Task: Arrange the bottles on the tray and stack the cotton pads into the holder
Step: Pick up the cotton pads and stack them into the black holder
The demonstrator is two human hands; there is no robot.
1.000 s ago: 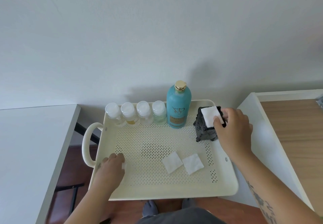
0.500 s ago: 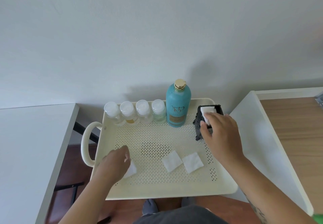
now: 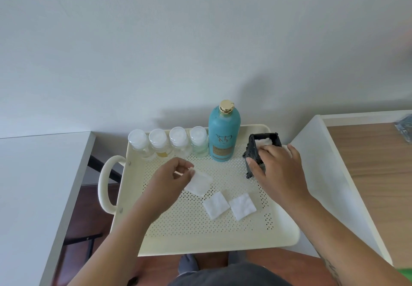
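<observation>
A cream perforated tray [image 3: 200, 239] carries several small clear bottles [image 3: 169, 144] in a row along its back edge, with a tall teal bottle [image 3: 224, 134] beside them. At the back right stands a black holder [image 3: 253, 149] with a white cotton pad [image 3: 263, 142] inside. My right hand [image 3: 278, 169] rests on the holder, fingers pressing that pad down into it. My left hand [image 3: 169, 178] pinches another cotton pad [image 3: 199, 184] above the tray's middle. Two more cotton pads [image 3: 216, 204] [image 3: 243, 205] lie flat near the front.
A white table [image 3: 33, 185] is to the left and a wood-topped white table [image 3: 367, 174] to the right. The tray's handle [image 3: 106, 183] sticks out over the gap on the left. A white wall is behind.
My left hand picked a pad up from the tray's left front and lifted it toward the middle. My right hand pushed its pad down into the holder.
</observation>
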